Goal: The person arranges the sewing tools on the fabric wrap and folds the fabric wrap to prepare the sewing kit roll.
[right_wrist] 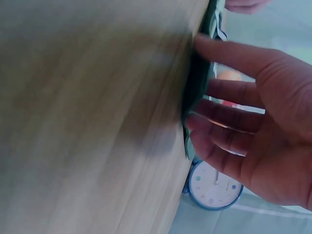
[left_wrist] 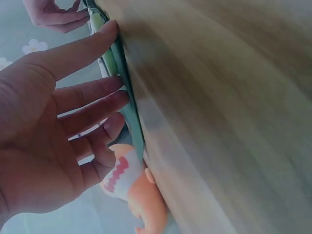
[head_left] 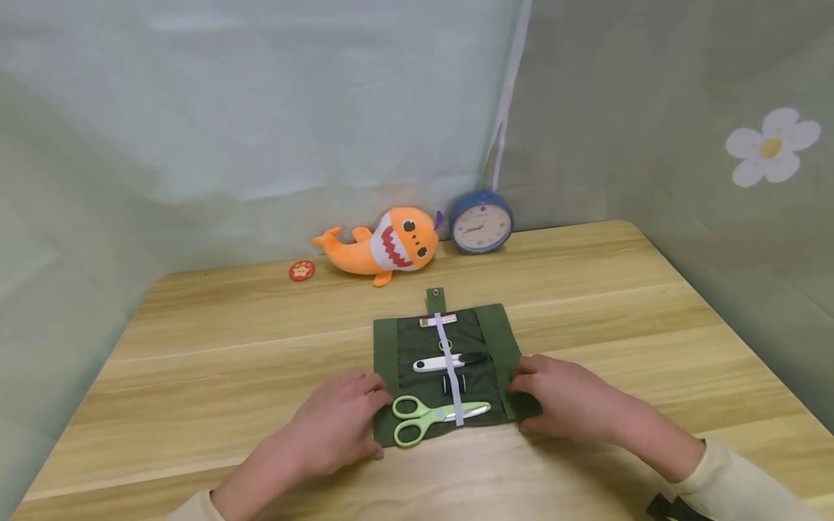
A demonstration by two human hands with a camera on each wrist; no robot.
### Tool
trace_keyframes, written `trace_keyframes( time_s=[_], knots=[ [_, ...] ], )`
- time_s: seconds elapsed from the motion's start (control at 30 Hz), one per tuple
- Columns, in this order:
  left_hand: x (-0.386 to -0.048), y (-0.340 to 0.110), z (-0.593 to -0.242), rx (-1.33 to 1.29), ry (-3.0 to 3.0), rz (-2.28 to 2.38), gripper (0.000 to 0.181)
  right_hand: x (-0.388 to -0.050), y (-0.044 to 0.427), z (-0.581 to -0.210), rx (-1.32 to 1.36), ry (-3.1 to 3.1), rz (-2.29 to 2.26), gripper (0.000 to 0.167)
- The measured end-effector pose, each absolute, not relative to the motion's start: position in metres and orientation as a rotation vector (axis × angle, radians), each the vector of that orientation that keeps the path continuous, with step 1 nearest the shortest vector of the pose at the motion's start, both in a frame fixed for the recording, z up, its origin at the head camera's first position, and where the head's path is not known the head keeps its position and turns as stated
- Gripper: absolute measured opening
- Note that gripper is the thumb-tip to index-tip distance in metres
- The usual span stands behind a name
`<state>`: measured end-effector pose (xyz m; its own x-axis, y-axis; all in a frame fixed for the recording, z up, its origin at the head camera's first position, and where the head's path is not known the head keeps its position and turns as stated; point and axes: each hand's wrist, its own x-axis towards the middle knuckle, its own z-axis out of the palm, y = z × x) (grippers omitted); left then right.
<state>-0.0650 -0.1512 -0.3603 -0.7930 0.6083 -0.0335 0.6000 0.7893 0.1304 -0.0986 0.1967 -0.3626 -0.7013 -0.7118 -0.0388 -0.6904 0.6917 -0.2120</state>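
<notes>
A dark green fabric sewing kit [head_left: 386, 354] lies unfolded on the table, its snap tab [head_left: 435, 300] pointing away from me. Under its pale elastic strap [head_left: 449, 354] sit green-handled scissors [head_left: 417, 416], a dark thread spool [head_left: 454, 384], a white-and-black tool [head_left: 436, 363], a small yellow ring [head_left: 445, 345] and a small white packet [head_left: 447, 320]. My left hand [head_left: 335, 423] touches the kit's near left edge, fingers spread and loosely bent. At the right edge, my right hand [head_left: 573, 398] rests thumb and fingertips against the fabric, with thumb and fingers apart.
An orange plush shark [head_left: 391, 246] lies at the back of the wooden table [head_left: 260, 347], beside a blue alarm clock [head_left: 482, 223]. Left of the shark is a round red badge [head_left: 302, 270]. Fabric walls close off the back and sides. A black object [head_left: 674, 509] shows by the right sleeve.
</notes>
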Motion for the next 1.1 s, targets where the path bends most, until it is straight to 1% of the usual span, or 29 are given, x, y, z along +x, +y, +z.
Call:
trace_keyframes(
  time_s=[0.13, 0.27, 0.37, 0.53, 0.6, 0.73, 1.0, 1.1],
  knots=[
    [-0.06, -0.149, -0.36, 0.989, 2.934, 0.103, 0.053, -0.094, 0.198, -0.367, -1.273, 2.85, -0.243, 0.03],
    [-0.056, -0.148, -0.359, 0.98, 2.944, 0.061, 0.044, -0.095, 0.199, -0.366, -1.319, 2.873, -0.275, 0.021],
    [-0.054, -0.15, -0.358, 1.01, 2.951, 0.043, 0.035, -0.098, 0.201, -0.366, -1.315, 2.85, -0.333, 0.015],
    [-0.051, -0.153, -0.358, 1.062, 2.954, 0.067, 0.014, -0.102, 0.207, -0.367, -1.298, 2.81, -0.452, 0.01],
    [-0.051, -0.154, -0.358, 1.048, 2.943, 0.093, 0.01, -0.104, 0.209, -0.368, -1.279, 2.789, -0.505, 0.008],
    [-0.054, -0.157, -0.356, 1.01, 2.922, 0.158, 0.007, -0.109, 0.213, -0.368, -1.218, 2.743, -0.6, 0.005],
    [-0.064, -0.166, -0.351, 0.842, 2.826, 0.424, 0.009, -0.124, 0.217, -0.362, -1.026, 2.621, -0.766, 0.011],
    [-0.071, -0.169, -0.35, 0.79, 2.772, 0.544, 0.012, -0.13, 0.217, -0.36, -0.989, 2.586, -0.82, 0.016]
  ],
)
